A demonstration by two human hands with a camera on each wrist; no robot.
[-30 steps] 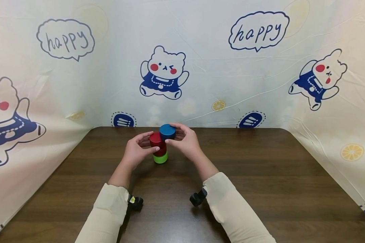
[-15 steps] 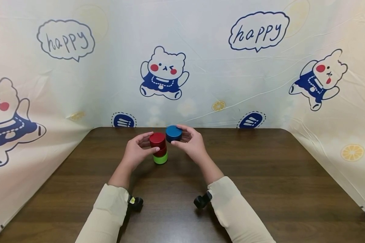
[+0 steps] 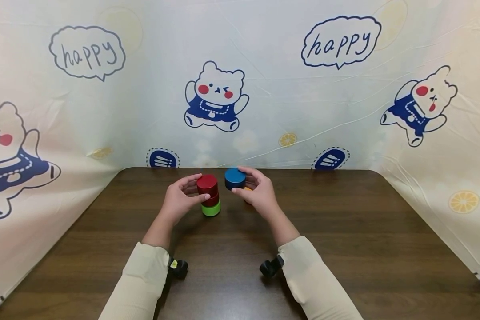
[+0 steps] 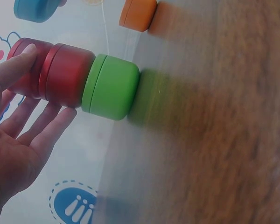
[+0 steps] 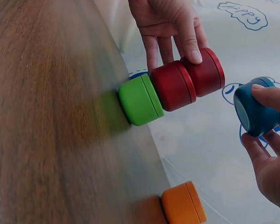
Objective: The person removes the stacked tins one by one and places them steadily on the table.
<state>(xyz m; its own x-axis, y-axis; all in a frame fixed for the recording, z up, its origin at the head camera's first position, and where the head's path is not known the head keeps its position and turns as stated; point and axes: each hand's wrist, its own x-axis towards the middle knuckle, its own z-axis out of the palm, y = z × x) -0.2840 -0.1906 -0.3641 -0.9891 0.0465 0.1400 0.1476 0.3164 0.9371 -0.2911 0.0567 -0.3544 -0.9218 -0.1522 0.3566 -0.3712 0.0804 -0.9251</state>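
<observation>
Three small lidded jars stand in a stack: a green jar (image 4: 111,87) on the table, a red jar (image 4: 67,75) on it and another red jar (image 5: 204,72) on top. My left hand (image 3: 180,198) holds the top red jar between thumb and fingers, its lower fingers along the middle jar. To the right of the stack, my right hand (image 3: 260,191) grips a blue jar (image 3: 234,178) by its side, raised above the table. In the right wrist view the blue jar's base (image 5: 243,116) shows, apart from the stack.
An orange jar (image 5: 183,204) stands on the brown table (image 3: 336,249) right of the stack, mostly behind my right hand in the head view. A printed cloth (image 3: 264,89) hangs behind the table. Each wrist bears a black camera (image 3: 270,267).
My right hand has moved right and slightly down with the blue jar, away from above the stack. The orange jar has come partly into sight. My left hand stays put on the stack.
</observation>
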